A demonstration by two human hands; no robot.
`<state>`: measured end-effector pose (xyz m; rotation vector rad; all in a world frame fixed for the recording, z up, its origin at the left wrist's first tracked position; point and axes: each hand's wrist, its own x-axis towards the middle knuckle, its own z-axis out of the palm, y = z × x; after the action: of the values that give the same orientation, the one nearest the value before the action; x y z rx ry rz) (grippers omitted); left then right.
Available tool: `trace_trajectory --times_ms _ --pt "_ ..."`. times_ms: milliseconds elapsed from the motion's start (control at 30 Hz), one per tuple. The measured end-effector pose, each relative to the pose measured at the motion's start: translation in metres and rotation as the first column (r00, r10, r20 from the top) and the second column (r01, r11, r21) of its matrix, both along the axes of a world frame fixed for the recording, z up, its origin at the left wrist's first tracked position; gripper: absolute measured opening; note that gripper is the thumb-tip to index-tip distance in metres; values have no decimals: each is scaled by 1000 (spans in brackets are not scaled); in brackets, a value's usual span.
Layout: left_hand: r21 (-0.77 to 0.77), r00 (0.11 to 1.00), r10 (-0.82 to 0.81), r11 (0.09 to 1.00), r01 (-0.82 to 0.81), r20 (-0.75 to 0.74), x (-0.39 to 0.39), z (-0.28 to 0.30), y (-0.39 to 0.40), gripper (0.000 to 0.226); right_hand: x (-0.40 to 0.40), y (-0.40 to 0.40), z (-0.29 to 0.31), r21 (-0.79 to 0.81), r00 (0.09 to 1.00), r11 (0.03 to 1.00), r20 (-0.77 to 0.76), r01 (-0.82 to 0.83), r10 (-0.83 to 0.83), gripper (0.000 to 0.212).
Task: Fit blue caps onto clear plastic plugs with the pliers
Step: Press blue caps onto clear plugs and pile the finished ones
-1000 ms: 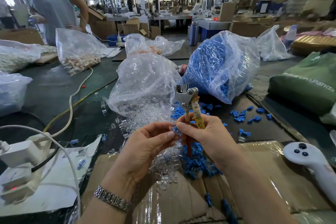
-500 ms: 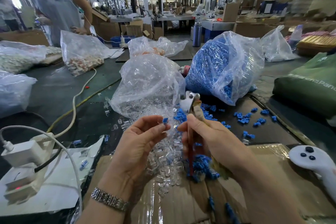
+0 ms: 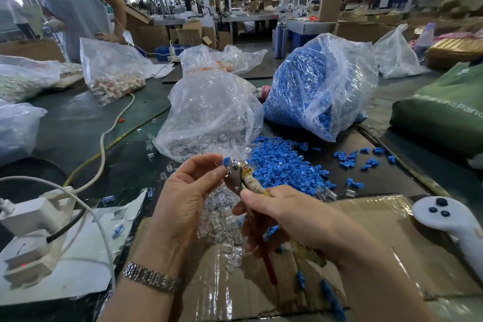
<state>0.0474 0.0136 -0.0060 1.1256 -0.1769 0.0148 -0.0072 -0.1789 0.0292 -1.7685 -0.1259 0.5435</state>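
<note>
My right hand (image 3: 277, 214) grips the pliers (image 3: 241, 178) by their handles, one red and one wrapped in tape, with the metal head pointing up and left. My left hand (image 3: 188, 191) pinches a small blue cap (image 3: 226, 161) on a clear plug at its fingertips, right against the plier jaws. Under my hands lies a loose pile of clear plugs (image 3: 219, 225). Loose blue caps (image 3: 285, 165) are spread on the table just behind. A clear bag of plugs (image 3: 209, 117) and a bag of blue caps (image 3: 313, 86) stand further back.
A flattened cardboard box (image 3: 392, 243) lies under my forearms, with a white controller (image 3: 449, 219) on its right. A power strip and cables (image 3: 34, 232) sit on the left. A green bag (image 3: 444, 110) lies at the right. Another person (image 3: 73, 0) stands at the far left behind more bags.
My left hand has brought the blue cap up against the plier head. The pliers have tilted left and sunk lower toward the left fingertips.
</note>
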Motion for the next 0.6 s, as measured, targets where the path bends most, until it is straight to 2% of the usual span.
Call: trace_trajectory --times_ms 100,267,600 --pt "80 1000 -8 997 7 2 -3 2 0 41 0 0 1 32 1000 999 -12 4 -4 48" --pt "142 1000 -15 990 11 25 -7 4 1 34 -1 1 4 27 1000 1000 -12 3 -3 46" --pt "194 998 17 981 -27 55 -2 -2 5 36 1 10 1 -15 999 999 16 43 -43 47"
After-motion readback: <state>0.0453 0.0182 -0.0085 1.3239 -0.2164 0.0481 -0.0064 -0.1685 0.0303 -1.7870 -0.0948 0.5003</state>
